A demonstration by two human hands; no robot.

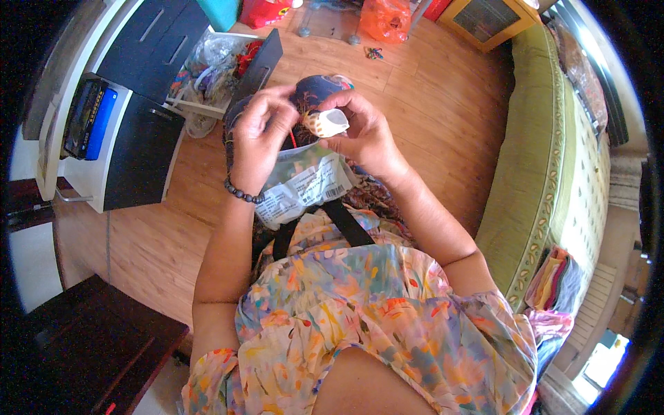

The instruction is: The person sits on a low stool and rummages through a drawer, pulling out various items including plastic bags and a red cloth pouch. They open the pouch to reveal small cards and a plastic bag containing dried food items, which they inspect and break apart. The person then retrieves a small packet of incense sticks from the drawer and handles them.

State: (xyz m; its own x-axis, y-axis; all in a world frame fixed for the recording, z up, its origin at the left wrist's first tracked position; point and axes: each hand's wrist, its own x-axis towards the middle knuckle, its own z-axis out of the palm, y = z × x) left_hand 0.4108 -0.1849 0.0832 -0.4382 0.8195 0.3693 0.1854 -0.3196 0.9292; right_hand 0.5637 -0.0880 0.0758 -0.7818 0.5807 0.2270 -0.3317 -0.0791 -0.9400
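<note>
Above my lap, my right hand (366,135) grips a white seashell (328,124) with brown spots between thumb and fingers. Its pale opening faces toward the right. Close to the shell's left end, my left hand (261,128) has its fingers pinched together, and a thin red string (292,137) runs down from the fingertips. How the string meets the shell is too small to make out. Beneath both hands lies a clear and white plastic bag (304,185) with a printed label. A dark beaded bracelet (242,194) circles my left wrist.
An open drawer (259,69) stuffed with plastic bags juts out ahead on the left, beside dark cabinets (138,131). A green-covered couch (512,166) runs along the right. On the wooden floor ahead are a small colourful bundle (374,53) and an orange plastic bag (385,21).
</note>
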